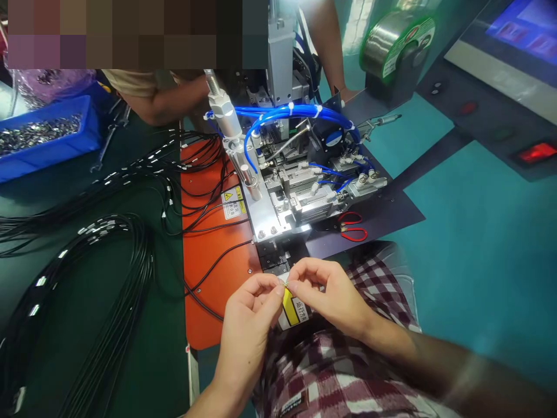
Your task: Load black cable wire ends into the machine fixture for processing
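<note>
Both hands meet at the machine's front edge, fingertips nearly touching. My left hand (252,313) is closed in a pinch, and a black cable (209,310) runs in behind it from the left. My right hand (328,293) pinches too, thumb against forefinger. Between the fingertips shows a tiny, pale piece that looks like the thin wire ends (286,284) of the cable; the fingers hide most of it. Just below is a yellow-and-white label (291,310). Beyond the hands stands a metal machine (272,215) with blue air hoses (300,110).
Black cable bundles (139,249) lie over the green table (167,348) and orange plate (209,261). A blue bin (47,148) of small metal parts and a wrench (107,139) are at left. Red-handled scissors (353,227) and a solder wire spool (395,46) are right. A co-worker's arm (169,101) is opposite.
</note>
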Demonstrator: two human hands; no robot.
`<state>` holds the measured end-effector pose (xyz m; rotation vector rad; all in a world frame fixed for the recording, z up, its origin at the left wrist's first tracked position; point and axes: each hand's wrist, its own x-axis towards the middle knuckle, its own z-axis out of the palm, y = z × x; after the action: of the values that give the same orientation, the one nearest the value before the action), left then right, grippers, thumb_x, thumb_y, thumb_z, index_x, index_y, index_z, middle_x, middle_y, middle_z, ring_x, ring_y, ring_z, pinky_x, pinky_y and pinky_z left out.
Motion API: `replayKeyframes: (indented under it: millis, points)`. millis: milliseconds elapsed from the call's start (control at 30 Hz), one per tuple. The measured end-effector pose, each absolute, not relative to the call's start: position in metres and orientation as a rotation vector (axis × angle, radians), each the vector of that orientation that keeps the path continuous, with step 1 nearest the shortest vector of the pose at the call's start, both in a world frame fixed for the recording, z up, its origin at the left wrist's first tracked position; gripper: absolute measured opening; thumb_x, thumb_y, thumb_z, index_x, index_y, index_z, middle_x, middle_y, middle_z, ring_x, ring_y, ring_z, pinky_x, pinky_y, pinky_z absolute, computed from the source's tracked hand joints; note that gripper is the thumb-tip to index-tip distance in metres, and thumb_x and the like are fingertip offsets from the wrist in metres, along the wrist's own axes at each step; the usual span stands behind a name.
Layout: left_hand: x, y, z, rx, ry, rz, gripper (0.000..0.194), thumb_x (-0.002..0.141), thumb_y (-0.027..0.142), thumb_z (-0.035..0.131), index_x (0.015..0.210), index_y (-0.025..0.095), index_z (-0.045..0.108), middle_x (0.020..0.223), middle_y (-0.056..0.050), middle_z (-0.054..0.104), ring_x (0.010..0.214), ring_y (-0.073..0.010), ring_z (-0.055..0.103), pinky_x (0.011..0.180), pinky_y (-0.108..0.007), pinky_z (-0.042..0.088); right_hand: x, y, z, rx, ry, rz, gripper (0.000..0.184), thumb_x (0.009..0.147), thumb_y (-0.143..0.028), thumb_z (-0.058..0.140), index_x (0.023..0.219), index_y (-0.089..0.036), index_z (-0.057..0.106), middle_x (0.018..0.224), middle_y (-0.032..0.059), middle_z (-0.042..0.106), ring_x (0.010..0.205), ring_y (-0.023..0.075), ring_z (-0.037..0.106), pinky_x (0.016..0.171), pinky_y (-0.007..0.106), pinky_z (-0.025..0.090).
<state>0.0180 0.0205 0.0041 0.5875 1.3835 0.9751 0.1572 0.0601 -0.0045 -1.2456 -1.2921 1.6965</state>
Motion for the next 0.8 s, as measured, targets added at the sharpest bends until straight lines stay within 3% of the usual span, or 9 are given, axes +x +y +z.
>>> replayKeyframes:
  millis: [167,300,467,567,733,800]
  points:
    - [0.018,0.019,0.003,0.575,1.378,0.996,0.019,0.079,0.033,0.068,0.078,0.017,0.059,0.05,0.007,0.036,0.05,-0.0065,0.03,0.047,-0.017,0.025,0.154,0.058,-0.007,-1.199,-1.15,1.811,0.014,0.077,-0.028,0.061,0.072,-0.016,0.056,0.054,-0.0069,0.043,0.049,0.0074,0.035,0.045,0.02,0.03]
    - [0.018,0.02,0.002,0.573,1.364,1.0,0.018,0.081,0.033,0.067,0.079,0.017,0.059,0.05,0.007,0.037,0.051,-0.0064,0.029,0.049,-0.017,0.026,0.154,0.055,-0.01,-1.175,-1.228,1.675,0.013,0.079,-0.025,0.061,0.073,-0.016,0.056,0.059,-0.0057,0.046,0.053,0.0076,0.039,0.049,0.02,0.033]
    - [0.017,0.022,0.0,0.583,1.357,0.999,0.019,0.081,0.034,0.067,0.078,0.016,0.06,0.051,0.007,0.037,0.05,-0.0058,0.027,0.048,-0.018,0.024,0.159,0.058,-0.011,-1.206,-1.257,1.819,0.018,0.082,-0.033,0.061,0.079,-0.015,0.059,0.059,-0.0047,0.048,0.049,0.0081,0.041,0.046,0.021,0.031]
    - [0.016,0.023,0.0,0.591,1.354,0.987,0.02,0.081,0.034,0.067,0.079,0.016,0.06,0.051,0.007,0.037,0.05,-0.0057,0.027,0.048,-0.018,0.023,0.16,0.059,-0.012,-1.226,-1.351,1.704,0.018,0.083,-0.033,0.061,0.083,-0.015,0.063,0.061,-0.0034,0.052,0.051,0.0091,0.044,0.047,0.022,0.032]
    - [0.017,0.024,0.0,0.625,1.353,0.967,0.019,0.082,0.033,0.067,0.079,0.015,0.06,0.05,0.007,0.039,0.049,-0.0054,0.03,0.048,-0.018,0.024,0.161,0.058,-0.015,-1.225,-1.581,1.356,0.01,0.084,-0.021,0.06,0.076,-0.017,0.063,0.07,-0.0018,0.058,0.06,0.0097,0.047,0.056,0.023,0.036]
    - [0.017,0.023,-0.002,0.633,1.345,0.976,0.019,0.082,0.033,0.067,0.08,0.015,0.06,0.05,0.007,0.04,0.049,-0.0052,0.031,0.048,-0.017,0.026,0.162,0.059,-0.016,-1.226,-1.617,1.371,0.01,0.085,-0.021,0.057,0.077,-0.017,0.061,0.07,-0.0019,0.057,0.061,0.0103,0.047,0.058,0.024,0.036]
